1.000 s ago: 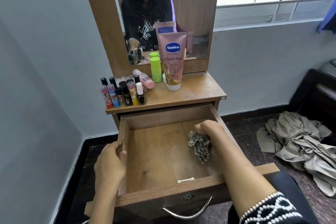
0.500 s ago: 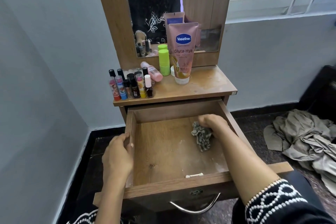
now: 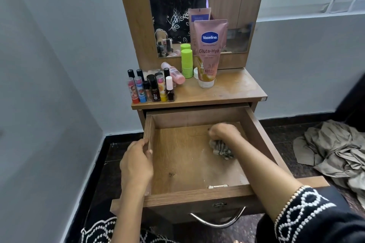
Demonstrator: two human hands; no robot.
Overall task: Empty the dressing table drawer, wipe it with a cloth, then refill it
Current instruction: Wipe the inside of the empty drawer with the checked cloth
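Inside drawer (image 3: 256, 136), right hand (image 3: 222, 131) clutching cloth (image 3: 221, 149) moved rearward, left hand (image 3: 137, 161) still gripping wall

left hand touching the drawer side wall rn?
Touching. The head view shows the left hand gripping the drawer at its left side wall, thumb hooked over the top edge onto the inner face, no gap visible.
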